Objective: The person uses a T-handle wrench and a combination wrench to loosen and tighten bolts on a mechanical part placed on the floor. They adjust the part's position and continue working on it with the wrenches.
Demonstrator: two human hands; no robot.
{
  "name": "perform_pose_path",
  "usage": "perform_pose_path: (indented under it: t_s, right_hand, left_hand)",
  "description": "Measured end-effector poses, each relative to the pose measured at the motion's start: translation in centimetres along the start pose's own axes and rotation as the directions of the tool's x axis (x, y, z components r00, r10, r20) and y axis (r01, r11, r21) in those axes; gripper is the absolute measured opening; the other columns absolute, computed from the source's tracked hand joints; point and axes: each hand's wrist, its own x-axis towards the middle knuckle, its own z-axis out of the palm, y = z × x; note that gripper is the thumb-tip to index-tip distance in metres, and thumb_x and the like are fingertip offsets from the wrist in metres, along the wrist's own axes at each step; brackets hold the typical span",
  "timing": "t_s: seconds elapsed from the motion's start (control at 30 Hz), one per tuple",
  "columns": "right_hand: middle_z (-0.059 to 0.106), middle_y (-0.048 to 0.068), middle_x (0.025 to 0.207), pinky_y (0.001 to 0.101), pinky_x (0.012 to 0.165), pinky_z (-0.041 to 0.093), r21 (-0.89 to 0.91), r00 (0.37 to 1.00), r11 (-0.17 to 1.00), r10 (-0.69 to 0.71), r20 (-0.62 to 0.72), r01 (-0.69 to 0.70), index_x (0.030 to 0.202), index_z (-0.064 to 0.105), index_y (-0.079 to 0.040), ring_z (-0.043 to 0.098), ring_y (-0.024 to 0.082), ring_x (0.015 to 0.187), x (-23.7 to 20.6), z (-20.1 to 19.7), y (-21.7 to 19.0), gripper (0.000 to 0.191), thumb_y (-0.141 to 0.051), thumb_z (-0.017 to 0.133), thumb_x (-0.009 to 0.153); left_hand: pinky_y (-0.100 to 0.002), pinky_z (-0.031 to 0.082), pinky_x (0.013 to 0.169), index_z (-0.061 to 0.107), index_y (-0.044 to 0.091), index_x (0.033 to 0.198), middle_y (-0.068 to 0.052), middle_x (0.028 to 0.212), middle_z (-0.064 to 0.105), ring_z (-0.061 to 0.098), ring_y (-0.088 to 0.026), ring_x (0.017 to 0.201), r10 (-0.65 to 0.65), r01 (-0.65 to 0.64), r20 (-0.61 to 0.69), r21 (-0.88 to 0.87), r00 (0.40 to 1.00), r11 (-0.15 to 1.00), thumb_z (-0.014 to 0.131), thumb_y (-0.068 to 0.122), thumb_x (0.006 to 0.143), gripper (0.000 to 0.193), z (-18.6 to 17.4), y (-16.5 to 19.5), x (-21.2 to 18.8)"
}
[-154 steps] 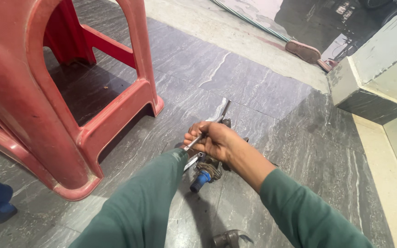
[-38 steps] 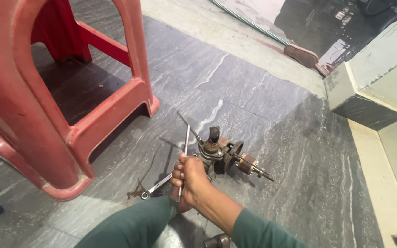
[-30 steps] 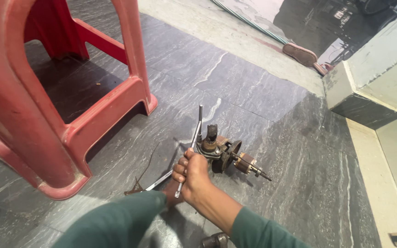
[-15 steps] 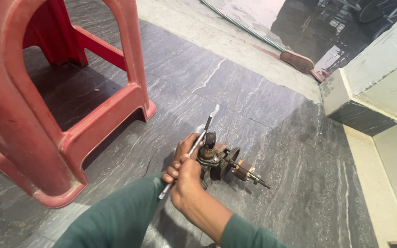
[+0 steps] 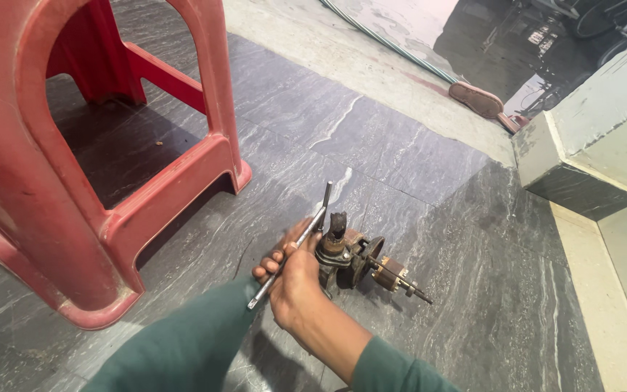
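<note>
right hand (image 5: 295,279) clenched round a slim grey metal rod tool (image 5: 289,247), which had swung up off the floor against the rusty motor shaft assembly (image 5: 357,258) right of the red plastic stool (image 5: 110,145); left hand's fingers hidden, cannot tell

**One hand gripping, the other arm hiding its hand**

The right hand (image 5: 295,279) sits low in the centre of the view, fingers curled into a closed grip with the knuckles facing left and the thumb lying along the top. Its wrist is bare and bends back toward the lower right, where a green sleeve covers the forearm. The left arm, also in a green sleeve, comes up from the bottom edge and ends just beside the right hand. The left hand is hidden behind the sleeve and the right hand, so its pose cannot be told.
</note>
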Motion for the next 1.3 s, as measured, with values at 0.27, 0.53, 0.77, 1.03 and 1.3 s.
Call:
perform_pose_path:
  t_s: [0.27,0.53,0.77,1.03,1.3]
  right_hand:
    - [0.04,0.002,0.07,0.0333,0.053,0.038,0.006,0.999,1.0,0.015,0.037,-0.015,0.092,0.044,-0.011,0.036,0.014,0.054,1.6,-1.5,0.7,0.015,-0.014,0.036,0.104]
    - [0.042,0.003,0.072,0.0328,0.051,0.037,-0.025,1.0,1.0,0.005,-0.017,-0.005,0.091,0.043,-0.01,0.035,0.013,0.055,0.4,-2.0,0.4,0.015,-0.015,0.037,0.105]
    - [0.04,0.001,0.071,0.0286,0.045,0.031,-0.09,0.999,0.996,0.019,-0.031,-0.021,0.09,0.044,-0.012,0.033,0.011,0.053,1.0,-2.8,0.7,0.018,-0.019,0.038,0.106]
    - [0.036,-0.001,0.07,0.0274,0.042,0.027,-0.192,0.998,0.979,0.067,0.011,-0.064,0.094,0.039,-0.012,0.029,0.01,0.052,3.4,-2.6,0.5,0.011,-0.015,0.038,0.104]
    - [0.041,0.002,0.072,0.0285,0.043,0.029,-0.451,0.996,0.888,0.076,-0.04,-0.086,0.106,0.037,-0.015,0.035,0.012,0.055,1.4,-2.9,-0.8,0.007,-0.01,0.039,0.102]
  left_hand:
    - [-0.025,0.039,0.084,0.051,0.024,0.112,-0.001,0.086,0.038,0.042,-0.015,0.082,0.4,-0.285,-0.017,0.674,0.916,0.682,0.041,0.021,0.099,0.017,13.4,0.9,-6.2]
    - [-0.024,0.039,0.086,0.053,0.015,0.108,-0.002,0.105,0.045,0.048,-0.013,0.099,0.289,0.051,-0.152,0.943,0.945,0.328,0.035,0.022,0.1,0.021,16.0,-0.1,-2.5]
    - [-0.023,0.05,0.073,0.063,-0.004,0.106,-0.008,0.096,0.059,0.061,-0.019,0.091,0.451,-0.242,0.138,0.953,0.882,0.182,0.037,0.011,0.096,0.032,12.9,-1.2,-5.9]
    - [-0.037,0.04,0.094,0.055,-0.002,0.123,-0.022,0.122,0.055,0.05,-0.03,0.119,0.458,-0.432,-0.394,0.159,0.797,0.888,0.042,0.015,0.093,0.037,13.1,-2.6,-5.7]
    - [-0.043,0.026,0.109,0.044,-0.003,0.138,-0.026,0.141,0.038,0.032,-0.037,0.135,0.297,-0.419,-0.36,-0.33,0.884,0.846,0.05,0.017,0.094,0.049,12.5,-1.3,-6.1]
